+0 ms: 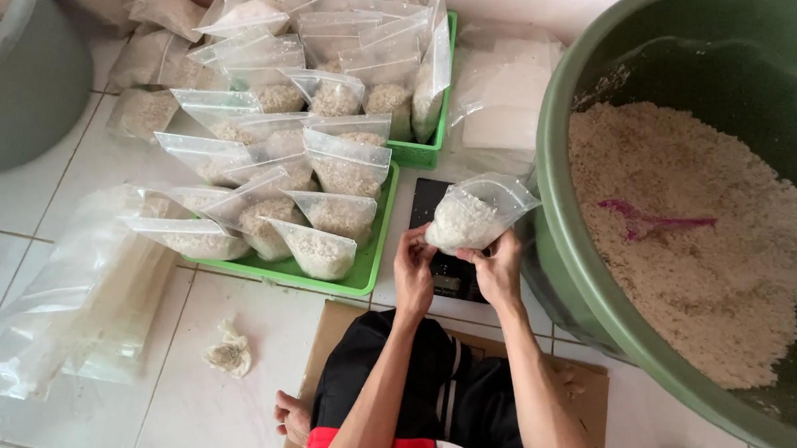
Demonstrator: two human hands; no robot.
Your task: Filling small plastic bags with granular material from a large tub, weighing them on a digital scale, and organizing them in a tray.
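Hands meet over a small black scale (446, 256) on the tiled floor, and between them hangs a clear plastic bag (473, 216) part-filled with pale crumbly grain. The left hand (413, 273) pinches the bag's lower left corner, its grip pressed together on the plastic; the right hand (499, 272) pinches the lower right edge the same way, so the bag is carried from below with its open mouth tilted up and away, which keeps the contents from spilling. It sits just above the scale, seemingly not resting on it, though contact is hard to judge from this angle. Close on the right stands a big green tub (591, 306) holding a heap of the same grain, with a pink scoop (650, 218) lying on the heap, near enough to reach while seated. To the left, two green trays (372, 260) carry many filled bags leaning on one another with their tops open, packed upright so they prop each other. A sheaf of empty plastic bags (80, 294) lies flat on the floor farther left. The person sits on a piece of cardboard (585, 381).
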